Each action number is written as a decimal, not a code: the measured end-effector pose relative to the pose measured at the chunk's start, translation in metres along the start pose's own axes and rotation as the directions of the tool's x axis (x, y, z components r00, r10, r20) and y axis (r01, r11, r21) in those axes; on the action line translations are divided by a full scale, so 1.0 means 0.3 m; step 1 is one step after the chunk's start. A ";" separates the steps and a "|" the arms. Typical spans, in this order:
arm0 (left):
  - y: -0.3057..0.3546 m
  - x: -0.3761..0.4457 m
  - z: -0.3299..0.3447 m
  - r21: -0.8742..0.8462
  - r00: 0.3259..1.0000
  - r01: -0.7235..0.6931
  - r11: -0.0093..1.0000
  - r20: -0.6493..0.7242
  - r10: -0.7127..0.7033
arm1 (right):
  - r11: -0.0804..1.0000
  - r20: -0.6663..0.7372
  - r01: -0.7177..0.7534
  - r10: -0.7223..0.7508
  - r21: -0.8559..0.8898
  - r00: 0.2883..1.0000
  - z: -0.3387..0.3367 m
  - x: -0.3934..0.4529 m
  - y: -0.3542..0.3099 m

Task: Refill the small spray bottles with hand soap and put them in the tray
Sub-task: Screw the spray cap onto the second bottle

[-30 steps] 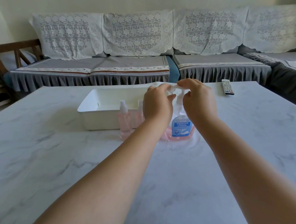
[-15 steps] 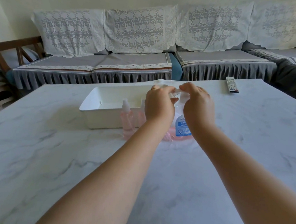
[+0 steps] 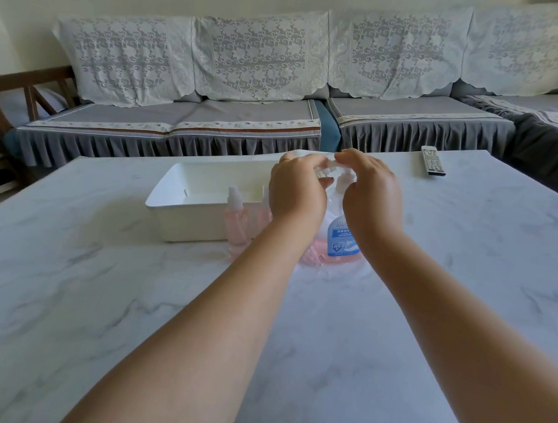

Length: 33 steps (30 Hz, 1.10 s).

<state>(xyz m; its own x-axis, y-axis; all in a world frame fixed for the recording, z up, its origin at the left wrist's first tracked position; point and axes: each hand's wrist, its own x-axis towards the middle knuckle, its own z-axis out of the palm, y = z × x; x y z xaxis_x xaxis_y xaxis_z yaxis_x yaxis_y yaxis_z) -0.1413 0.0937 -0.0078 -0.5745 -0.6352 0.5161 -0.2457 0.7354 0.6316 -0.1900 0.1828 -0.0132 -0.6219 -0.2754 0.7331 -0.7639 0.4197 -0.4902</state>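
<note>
We hold both hands together above the hand soap bottle (image 3: 343, 239): the left hand (image 3: 296, 192) curls its grip round a small clear thing at the pump top, probably a small spray bottle, though our fingers hide most of it, and the right hand (image 3: 372, 197) has its fingers bent over the pump head (image 3: 342, 178), seemingly to press it. Compared with a second ago, the hands have hardly moved, only closed a little nearer to each other, so we judge that the filling still goes on and no bottle is finished yet. Just left of the soap bottle two pink spray bottles (image 3: 235, 219) stand on the worktop (image 3: 343, 338), touching or almost touching the front wall of the white tray (image 3: 187, 222), and nothing lies visibly inside the tray. A remote control (image 3: 432, 160) lies well apart near the far edge, and behind it a grey sofa (image 3: 246, 118) with lace covers.
</note>
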 end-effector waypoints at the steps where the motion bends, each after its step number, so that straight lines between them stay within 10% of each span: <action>1: -0.007 -0.004 0.004 -0.006 1.000 0.006 1.000 0.009 -0.006 | 1.000 -0.005 0.011 -0.011 -0.012 1.000 0.010 -0.010 0.005; 33: 0.017 0.017 -0.021 0.018 1.000 -0.005 1.000 0.010 0.005 | 1.000 0.016 0.002 -0.002 0.004 1.000 -0.013 0.010 -0.005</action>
<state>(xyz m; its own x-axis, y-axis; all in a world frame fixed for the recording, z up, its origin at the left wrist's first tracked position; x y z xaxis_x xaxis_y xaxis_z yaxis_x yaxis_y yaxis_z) -0.1407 0.0928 0.0017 -0.5832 -0.6296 0.5133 -0.2572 0.7425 0.6185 -0.1902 0.1847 -0.0084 -0.6232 -0.2901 0.7262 -0.7656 0.4160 -0.4908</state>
